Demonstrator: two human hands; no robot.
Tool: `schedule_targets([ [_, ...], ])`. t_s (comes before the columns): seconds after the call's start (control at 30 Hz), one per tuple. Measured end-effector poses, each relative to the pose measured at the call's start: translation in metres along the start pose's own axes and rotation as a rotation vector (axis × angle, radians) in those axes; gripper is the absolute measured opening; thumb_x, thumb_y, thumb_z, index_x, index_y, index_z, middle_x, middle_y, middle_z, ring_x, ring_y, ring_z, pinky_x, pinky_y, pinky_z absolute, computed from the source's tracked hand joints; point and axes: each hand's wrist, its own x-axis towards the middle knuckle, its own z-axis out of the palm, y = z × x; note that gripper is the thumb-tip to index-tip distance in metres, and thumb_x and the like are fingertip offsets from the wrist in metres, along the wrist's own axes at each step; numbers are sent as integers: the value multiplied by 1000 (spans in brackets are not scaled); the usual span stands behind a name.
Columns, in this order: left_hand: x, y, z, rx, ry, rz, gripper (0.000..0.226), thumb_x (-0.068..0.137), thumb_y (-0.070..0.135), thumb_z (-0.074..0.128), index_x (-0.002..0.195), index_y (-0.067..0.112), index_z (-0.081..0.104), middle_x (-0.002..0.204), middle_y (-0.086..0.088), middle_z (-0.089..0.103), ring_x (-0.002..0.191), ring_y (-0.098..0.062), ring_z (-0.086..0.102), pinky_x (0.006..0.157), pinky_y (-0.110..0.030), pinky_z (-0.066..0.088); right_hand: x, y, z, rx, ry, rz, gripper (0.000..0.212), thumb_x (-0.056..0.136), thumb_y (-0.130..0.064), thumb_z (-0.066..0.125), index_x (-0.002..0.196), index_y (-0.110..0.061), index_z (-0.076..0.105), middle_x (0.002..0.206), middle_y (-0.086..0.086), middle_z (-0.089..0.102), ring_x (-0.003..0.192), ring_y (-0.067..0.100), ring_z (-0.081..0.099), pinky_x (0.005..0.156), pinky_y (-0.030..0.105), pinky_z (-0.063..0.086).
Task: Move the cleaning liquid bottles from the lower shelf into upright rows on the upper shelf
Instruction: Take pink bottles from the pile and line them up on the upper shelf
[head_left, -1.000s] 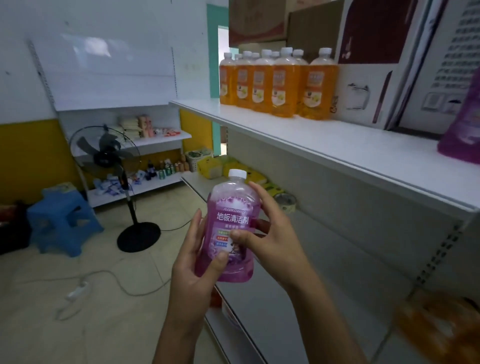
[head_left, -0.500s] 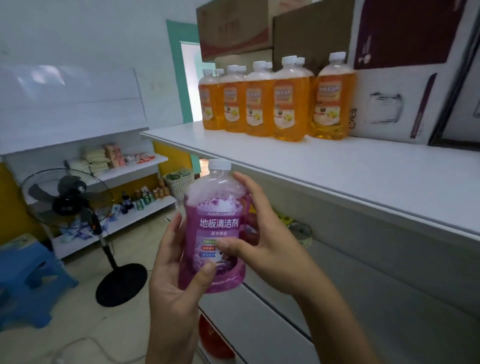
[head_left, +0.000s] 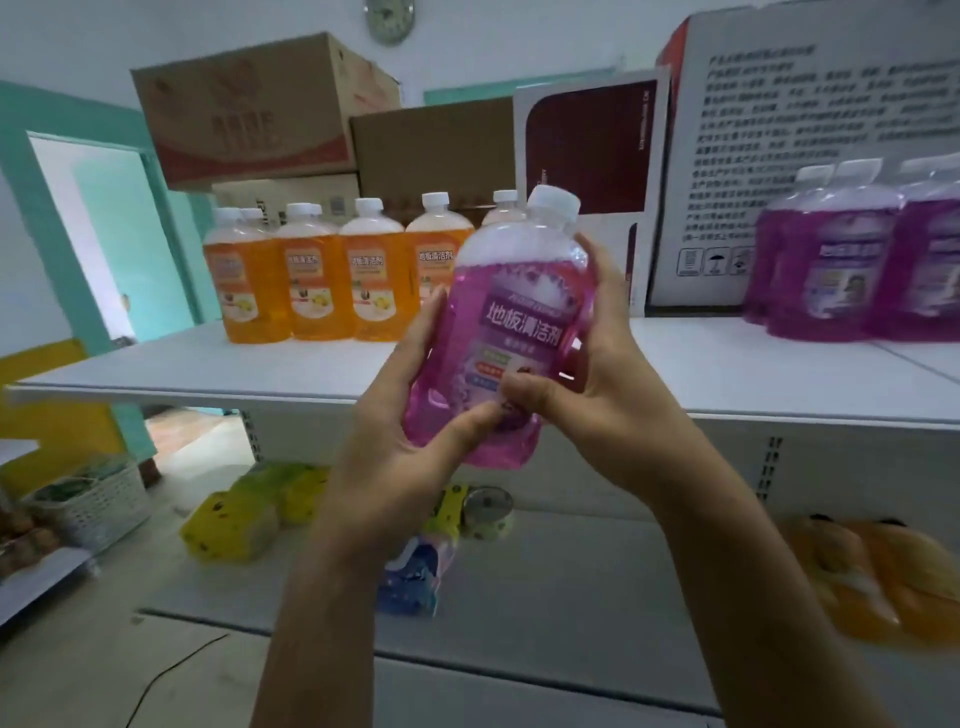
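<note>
Upper shelf (head_left: 727, 374) is the landmark: white, runs across the view. Behind it, stacked cardboard boxes (head_left: 260, 109) at back left, a white printed carton (head_left: 779, 156) at back right. Lower shelf (head_left: 545, 587) sits under it, w/ yellow packs (head_left: 228, 525) on its left part and blurred orange bottles (head_left: 872, 582) lying at its right end. On the upper shelf's left part, a row of orange bottles (head_left: 317, 280) stands upright, white caps, more behind. On its right end, purple bottles (head_left: 831, 270) stand upright, touching each other.

In front of the shelf's middle edge, held in the air, is one purple cleaning liquid bottle (head_left: 519, 322), tilted w/ cap leaning right, label facing the camera. Both hands grasp it: left hand (head_left: 395, 452) wraps its lower left side, thumb across the front near the base; right hand (head_left: 597, 395) holds the right side, fingers behind the bottle, thumb pressed on the lower label. Bottle isn't touching either shelf.
</note>
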Motion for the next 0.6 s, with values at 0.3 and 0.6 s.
schedule_targets([
  [0.3,71,-32,5,299,-150,-60,77,89,32,67,154,29,26,141,6,54,120,-11,55,100,-30,49,51,3,-13,-531,146,26,101,82,-1,74,154,-30,9,138,7,46,118,18,61,97,43,55],
  [0.6,90,-55,10,912,-220,-332,41,98,41,47,127,13,56,125,-10,63,115,-30,55,103,-50,40,116,51,-25,-726,151,260,104,88,1,67,154,-31,-7,140,14,49,124,24,56,105,48,45],
])
